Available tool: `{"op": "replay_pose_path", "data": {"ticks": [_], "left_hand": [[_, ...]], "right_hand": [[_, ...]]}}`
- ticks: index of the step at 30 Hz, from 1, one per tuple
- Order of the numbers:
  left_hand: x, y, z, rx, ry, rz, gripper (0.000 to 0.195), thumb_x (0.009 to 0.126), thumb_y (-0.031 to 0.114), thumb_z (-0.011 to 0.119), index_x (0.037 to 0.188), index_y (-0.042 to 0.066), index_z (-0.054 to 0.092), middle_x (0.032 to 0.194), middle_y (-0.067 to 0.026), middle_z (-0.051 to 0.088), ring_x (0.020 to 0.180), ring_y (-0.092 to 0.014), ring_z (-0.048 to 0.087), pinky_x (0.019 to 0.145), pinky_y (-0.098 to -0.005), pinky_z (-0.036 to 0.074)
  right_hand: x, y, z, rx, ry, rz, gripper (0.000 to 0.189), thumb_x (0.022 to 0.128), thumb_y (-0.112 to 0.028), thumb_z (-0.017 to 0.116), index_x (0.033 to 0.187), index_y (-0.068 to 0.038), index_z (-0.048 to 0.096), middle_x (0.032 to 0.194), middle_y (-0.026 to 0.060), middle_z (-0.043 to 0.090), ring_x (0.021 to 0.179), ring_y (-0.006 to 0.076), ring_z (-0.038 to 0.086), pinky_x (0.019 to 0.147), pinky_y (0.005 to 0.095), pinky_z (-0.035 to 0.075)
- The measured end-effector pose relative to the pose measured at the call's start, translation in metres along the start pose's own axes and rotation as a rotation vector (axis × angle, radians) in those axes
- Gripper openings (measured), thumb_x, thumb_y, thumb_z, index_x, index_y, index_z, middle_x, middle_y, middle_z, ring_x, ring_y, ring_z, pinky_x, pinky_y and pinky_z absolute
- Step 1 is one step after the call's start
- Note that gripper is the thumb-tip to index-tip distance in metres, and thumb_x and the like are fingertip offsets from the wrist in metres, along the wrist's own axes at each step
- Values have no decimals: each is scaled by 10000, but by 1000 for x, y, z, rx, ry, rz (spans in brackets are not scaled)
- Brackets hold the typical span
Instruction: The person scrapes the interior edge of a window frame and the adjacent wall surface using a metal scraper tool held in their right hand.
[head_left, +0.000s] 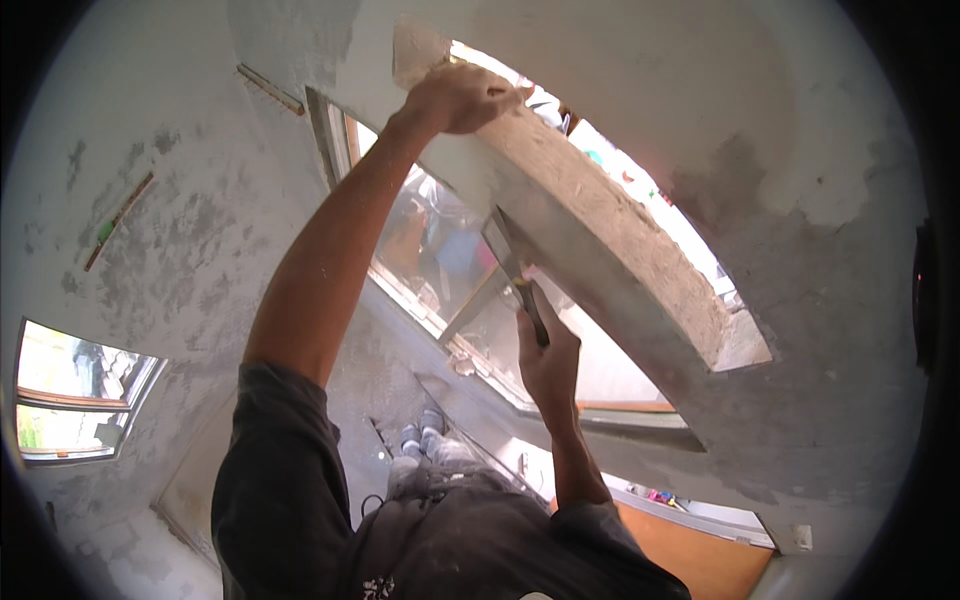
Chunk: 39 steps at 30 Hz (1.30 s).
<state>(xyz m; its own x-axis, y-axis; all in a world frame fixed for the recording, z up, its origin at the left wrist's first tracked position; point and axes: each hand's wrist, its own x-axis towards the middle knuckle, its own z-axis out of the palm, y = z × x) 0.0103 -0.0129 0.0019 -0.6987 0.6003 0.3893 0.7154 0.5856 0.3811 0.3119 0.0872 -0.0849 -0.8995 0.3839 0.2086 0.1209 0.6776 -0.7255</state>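
Observation:
My right hand (551, 356) grips the dark handle of a putty knife (506, 244). Its broad metal blade tilts up toward the grey plastered strip (555, 206) below a narrow wall opening; contact with the plaster is unclear. Higher up, my left hand (465, 97) lies on the rough tan ledge (600, 195) of that opening, near its upper left end. The left fingers curl toward the outer edge, and whether they hold anything is hidden. Under the plastered strip is a window (435, 247) with dusty glass panes.
A wooden strip (270, 88) sticks out from the wall near the window's top corner. Another strip (120, 221) with a green patch lies against the blotchy left wall. A second window (75, 390) is at far left. An orange panel (675, 551) stands at lower right.

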Motion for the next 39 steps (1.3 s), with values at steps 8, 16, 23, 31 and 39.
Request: {"op": "replay_pose_path", "data": {"ticks": [8, 16, 23, 31, 39], "left_hand": [[-6, 11, -5, 10, -12, -67, 586, 886, 636, 333, 1099, 216, 681, 1068, -93, 666, 1074, -269, 590, 961, -414, 432], [2, 13, -6, 10, -137, -54, 607, 885, 644, 334, 1077, 190, 689, 1076, -91, 664, 1080, -282, 582, 965, -419, 428], [-7, 9, -13, 10, 20, -69, 598, 892, 639, 334, 1105, 202, 681, 1078, -107, 664, 1083, -286, 587, 977, -427, 420], [-7, 14, -12, -9, -40, -97, 602, 876, 635, 371, 1133, 175, 663, 1082, -123, 658, 1082, -307, 584, 966, -419, 432], [-7, 11, -7, -50, -20, -100, 612, 859, 669, 374, 1010, 189, 722, 1019, -88, 682, 1053, -277, 600, 959, -416, 437]], "right_hand": [[1, 3, 4, 39, 18, 39, 393, 898, -85, 573, 1279, 0, 530, 877, 206, 667, 741, 205, 656, 685, 287, 491], [-11, 11, -6, 16, 67, 16, 399, 903, -87, 576, 1293, -20, 525, 957, 246, 656, 764, 200, 666, 663, 302, 495], [-7, 7, -4, 166, 115, -76, 412, 896, -25, 559, 1306, -13, 517, 1065, 196, 669, 814, 155, 640, 719, 276, 494], [11, -18, 13, 92, 199, -186, 409, 909, -56, 559, 1307, 20, 498, 953, 191, 672, 707, 111, 580, 648, 252, 472], [7, 9, 10, 129, 103, -156, 429, 905, -39, 554, 1321, 37, 477, 853, 137, 661, 659, 88, 540, 597, 226, 444]]}}
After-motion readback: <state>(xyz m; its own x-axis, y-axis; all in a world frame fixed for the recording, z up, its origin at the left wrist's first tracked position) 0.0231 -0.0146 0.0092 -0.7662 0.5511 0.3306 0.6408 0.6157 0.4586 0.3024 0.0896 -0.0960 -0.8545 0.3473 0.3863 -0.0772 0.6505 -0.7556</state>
